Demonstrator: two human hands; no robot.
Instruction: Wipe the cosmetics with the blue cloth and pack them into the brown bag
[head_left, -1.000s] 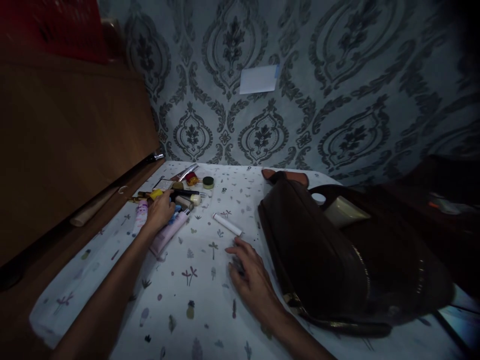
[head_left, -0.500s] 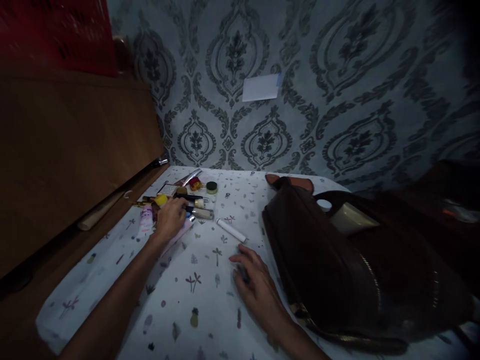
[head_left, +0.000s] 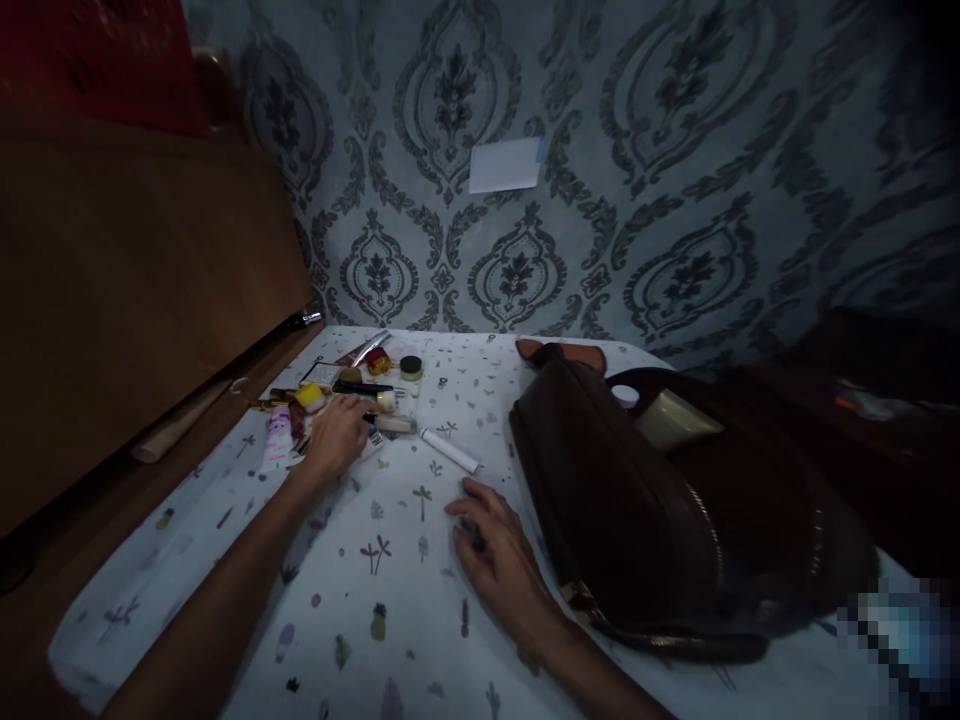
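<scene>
My left hand (head_left: pixel 337 436) reaches into a pile of small cosmetics (head_left: pixel 352 385) at the far left of the white patterned cloth (head_left: pixel 375 600). Its fingers curl down over a pale pink tube and some blue-tipped thing, with a beige tube (head_left: pixel 394 423) at the fingertips. Whether it grips anything is hidden in the dim light. My right hand (head_left: pixel 491 545) lies flat on the cloth, fingers spread, just left of a big dark brown bag (head_left: pixel 637 510). A white stick (head_left: pixel 448 450) lies between the two hands.
A small green-lidded jar (head_left: pixel 410 367) and a red item (head_left: pixel 379 360) sit at the back of the pile. A wooden panel (head_left: pixel 135 300) rises on the left. Patterned wallpaper with a white note (head_left: pixel 504 165) is behind. A cream container (head_left: pixel 675 420) shows in the bag's mouth.
My left hand has drawn slightly back and right over the pile, and the beige tube has shifted with it. My right hand has stayed flat in place.
</scene>
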